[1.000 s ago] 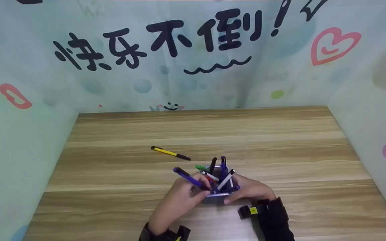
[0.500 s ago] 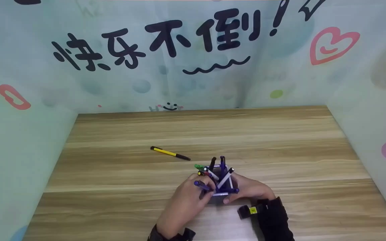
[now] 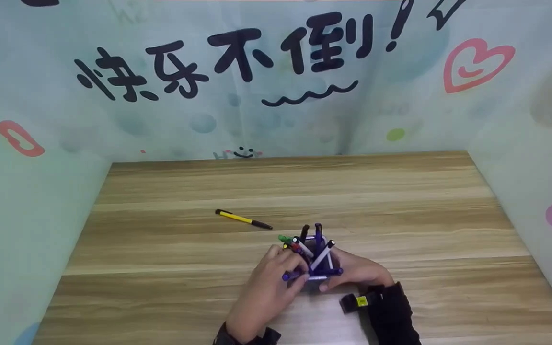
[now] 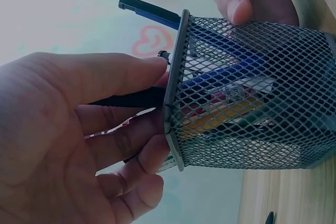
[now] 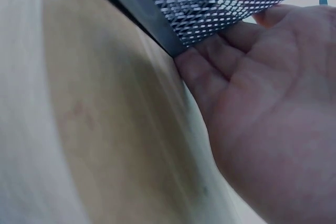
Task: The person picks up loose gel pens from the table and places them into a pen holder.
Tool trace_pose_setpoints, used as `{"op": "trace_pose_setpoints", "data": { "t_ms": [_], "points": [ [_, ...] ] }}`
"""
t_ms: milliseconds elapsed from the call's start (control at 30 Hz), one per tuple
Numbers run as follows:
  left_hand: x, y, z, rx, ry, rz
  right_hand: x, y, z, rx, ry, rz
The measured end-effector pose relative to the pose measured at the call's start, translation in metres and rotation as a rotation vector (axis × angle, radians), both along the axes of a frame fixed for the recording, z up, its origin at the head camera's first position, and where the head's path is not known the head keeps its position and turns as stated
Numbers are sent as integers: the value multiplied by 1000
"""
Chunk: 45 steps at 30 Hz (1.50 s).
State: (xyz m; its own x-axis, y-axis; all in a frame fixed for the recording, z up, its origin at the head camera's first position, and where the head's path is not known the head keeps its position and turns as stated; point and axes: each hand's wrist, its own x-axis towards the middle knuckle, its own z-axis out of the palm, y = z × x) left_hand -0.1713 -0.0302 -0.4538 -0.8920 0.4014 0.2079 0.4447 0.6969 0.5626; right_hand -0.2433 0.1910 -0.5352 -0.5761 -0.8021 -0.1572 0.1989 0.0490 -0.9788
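A dark metal mesh pen holder [image 4: 252,93] stands on the table, filled with several pens, among them white, blue, green and black ones. My left hand [image 3: 271,290] is at its left rim. Between thumb and fingers it pinches a blue pen [image 3: 287,276] with a dark section [image 4: 126,99], whose lower part is inside the holder. My right hand [image 3: 362,269] grips the holder from the right, with the fingers against the mesh low down in the right wrist view. A yellow and black pen [image 3: 237,218] lies apart on the table, behind and left of the holder.
The wood-grain table [image 3: 161,239] is bounded by a printed backdrop [image 3: 170,120] at the back and on both sides. Black straps with small devices are on both wrists, the right one [image 3: 360,302] near the holder.
My left hand has moved right and closer to the holder, lowering the blue pen into it; less of the pen now sticks out. My right hand and the yellow pen have stayed put.
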Motion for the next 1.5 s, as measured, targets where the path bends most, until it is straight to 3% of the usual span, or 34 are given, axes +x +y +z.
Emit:
{"op": "trace_pose_setpoints", "data": {
  "t_ms": [333,700,1200,1500],
  "points": [
    [-1,1,6,-53,-63,41,-1,1,0,24,10,-6],
    [0,0,10,8,-99,68,-1,1,-2,37,33,-16],
    [1,-6,14,52,-13,51,-3,2,0,71,75,-12],
    [-2,-14,17,173,46,104,-2,2,0,86,53,-24]
  ]
}}
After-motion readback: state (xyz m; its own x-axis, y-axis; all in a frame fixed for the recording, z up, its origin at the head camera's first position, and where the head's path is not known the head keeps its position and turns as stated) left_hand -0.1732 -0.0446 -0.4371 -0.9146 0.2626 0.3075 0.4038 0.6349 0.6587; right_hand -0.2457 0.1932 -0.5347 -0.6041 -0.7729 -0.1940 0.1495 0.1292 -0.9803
